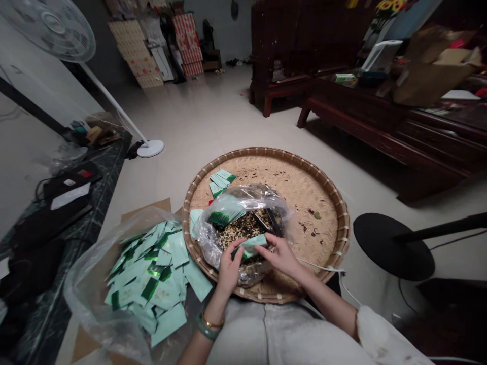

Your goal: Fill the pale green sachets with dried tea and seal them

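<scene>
both hands [254,256] clamp a smooth, pale-green flat packet [252,245] above crumbly dried bits [238,229].

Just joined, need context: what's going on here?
A seated person holds a green packet between the left hand and right hand, above an open clear plastic bag of loose dried bits. The bag sits on a round woven bamboo tray, with more green packets in and beside it. Left of the tray, another plastic bag holds a heap of similar packets.
</scene>
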Tool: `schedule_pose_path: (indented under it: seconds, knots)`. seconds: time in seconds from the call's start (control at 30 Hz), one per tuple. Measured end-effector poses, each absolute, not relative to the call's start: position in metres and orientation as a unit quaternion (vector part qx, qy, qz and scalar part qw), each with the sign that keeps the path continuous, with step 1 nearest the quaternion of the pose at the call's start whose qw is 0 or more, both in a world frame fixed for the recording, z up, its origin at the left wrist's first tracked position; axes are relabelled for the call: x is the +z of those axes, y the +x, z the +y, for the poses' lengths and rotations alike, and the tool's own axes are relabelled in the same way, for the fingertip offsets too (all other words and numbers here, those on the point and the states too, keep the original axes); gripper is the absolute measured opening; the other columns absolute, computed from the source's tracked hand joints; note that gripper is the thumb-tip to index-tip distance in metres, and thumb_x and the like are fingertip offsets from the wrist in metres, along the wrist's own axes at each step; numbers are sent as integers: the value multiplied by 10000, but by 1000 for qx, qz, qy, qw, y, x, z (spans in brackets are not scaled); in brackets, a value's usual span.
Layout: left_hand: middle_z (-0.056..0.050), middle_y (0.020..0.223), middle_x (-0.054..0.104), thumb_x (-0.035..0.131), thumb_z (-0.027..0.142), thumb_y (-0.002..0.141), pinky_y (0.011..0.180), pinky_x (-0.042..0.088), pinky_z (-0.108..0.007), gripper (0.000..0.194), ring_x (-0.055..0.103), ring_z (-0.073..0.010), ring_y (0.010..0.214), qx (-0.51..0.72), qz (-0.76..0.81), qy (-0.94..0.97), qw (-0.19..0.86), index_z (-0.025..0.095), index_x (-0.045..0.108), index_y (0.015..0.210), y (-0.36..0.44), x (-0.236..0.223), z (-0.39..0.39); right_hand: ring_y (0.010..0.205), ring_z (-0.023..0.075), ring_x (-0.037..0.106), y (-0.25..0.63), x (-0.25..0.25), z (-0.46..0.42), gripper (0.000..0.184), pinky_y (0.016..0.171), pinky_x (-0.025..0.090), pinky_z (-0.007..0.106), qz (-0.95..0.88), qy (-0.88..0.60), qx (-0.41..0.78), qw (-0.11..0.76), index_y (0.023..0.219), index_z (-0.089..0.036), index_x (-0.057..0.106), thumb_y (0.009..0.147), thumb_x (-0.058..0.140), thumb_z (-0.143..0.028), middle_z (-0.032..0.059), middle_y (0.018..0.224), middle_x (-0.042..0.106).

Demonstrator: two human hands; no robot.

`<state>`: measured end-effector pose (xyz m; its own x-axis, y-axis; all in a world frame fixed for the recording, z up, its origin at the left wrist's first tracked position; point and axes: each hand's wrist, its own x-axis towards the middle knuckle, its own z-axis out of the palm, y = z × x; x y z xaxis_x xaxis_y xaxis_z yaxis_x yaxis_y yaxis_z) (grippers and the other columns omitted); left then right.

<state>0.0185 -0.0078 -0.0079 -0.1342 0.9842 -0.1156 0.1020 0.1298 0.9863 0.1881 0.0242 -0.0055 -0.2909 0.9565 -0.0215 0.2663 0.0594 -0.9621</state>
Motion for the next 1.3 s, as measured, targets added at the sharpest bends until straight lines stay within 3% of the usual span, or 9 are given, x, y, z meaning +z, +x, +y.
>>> schedule_pose_path:
  seconds: [0.13,0.3,0.4,0.57,0.7,0.93,1.13,1.23,1.3]
  knots:
    - [-96,1157,652,541,321,822,963,430,-379,303,588,-229,1082,463,518,476,540,181,619,1079,19,1,-12,657,126,536,188,-6,23,369,635,446,241,-565,-397,668,279,858,-130,637,732,653,-477,12,750,620]
    - [-116,1077,689,544,390,828,895,487,-404,360,642,-243,999,451,500,432,600,175,569,1115,13,-5,-9,569,106,481,194,-9,24,546,588,424,242,-533,-392,718,215,848,-108,663,750,552,-634,8,674,595]
    - [-142,1006,703,485,380,865,827,517,-429,336,671,-246,906,496,575,425,493,142,570,1086,6,-12,-5,667,146,518,200,-9,28,563,693,446,290,-555,-409,689,223,833,-116,666,767,510,-654,26,733,626]
    - [-121,1266,584,608,259,800,986,401,-496,418,489,-278,1180,396,548,718,167,194,550,1208,10,-6,-10,834,213,551,199,-8,30,580,850,421,364,-581,-441,648,219,871,-131,665,796,443,-662,57,841,656]
    - [-104,1300,559,576,107,780,921,443,-496,596,482,-289,1128,285,510,803,116,202,419,1347,19,-6,-14,855,208,549,189,-6,28,551,855,416,353,-570,-425,663,234,876,-141,658,790,461,-648,47,850,648]
    - [-92,1226,602,560,66,740,931,455,-486,574,498,-280,1096,327,513,777,164,210,486,1291,18,-22,-13,623,144,509,189,10,29,509,640,428,271,-570,-408,659,271,613,-146,586,754,536,-632,-10,599,555]
    - [-86,1120,653,603,123,715,930,461,-470,447,566,-261,1045,408,580,683,177,218,591,1151,13,-21,-12,742,189,631,197,14,38,433,715,514,323,-491,-465,614,407,786,-153,636,865,440,-531,68,744,662]
    - [-100,1117,646,616,197,723,928,468,-435,408,587,-251,1046,466,618,597,210,189,591,1131,3,-29,-10,865,213,636,191,-1,46,237,747,528,363,-606,-487,520,353,974,-168,629,856,493,-322,95,950,674]
    - [-121,1090,647,638,262,707,891,494,-410,405,612,-254,1010,515,637,515,252,148,590,1093,-5,-36,-8,1043,222,585,181,-13,52,340,926,457,414,-721,-457,432,292,1142,-166,581,808,515,-156,116,1146,625]
